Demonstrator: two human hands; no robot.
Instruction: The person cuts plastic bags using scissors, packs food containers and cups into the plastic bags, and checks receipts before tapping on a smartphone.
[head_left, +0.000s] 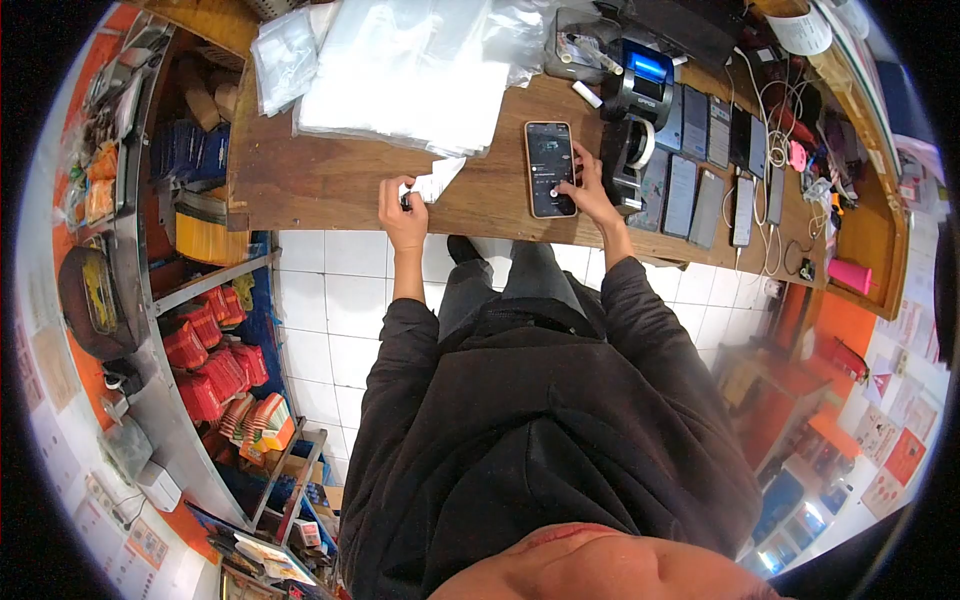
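Observation:
A phone (550, 150) with a lit dark screen and a tan edge is upright in view at the table's front half. My right hand (592, 192) grips its lower right side, fingers behind the right edge and thumb over the lower screen. My left hand (402, 212) is closed at the table's front edge, fingers curled on a crumpled white paper slip (436, 183). The slip's far corner points away to the right. Whether anything else is inside the left fingers is hidden.
Clear plastic bags (400, 75) lie stacked at the back. Right of the phone stand a black label printer (640, 80) and a tape dispenser (625, 160). Several phones (680, 195) lie in rows beyond, among white cables (775, 110). Shelves with red packets (205, 375) stand left.

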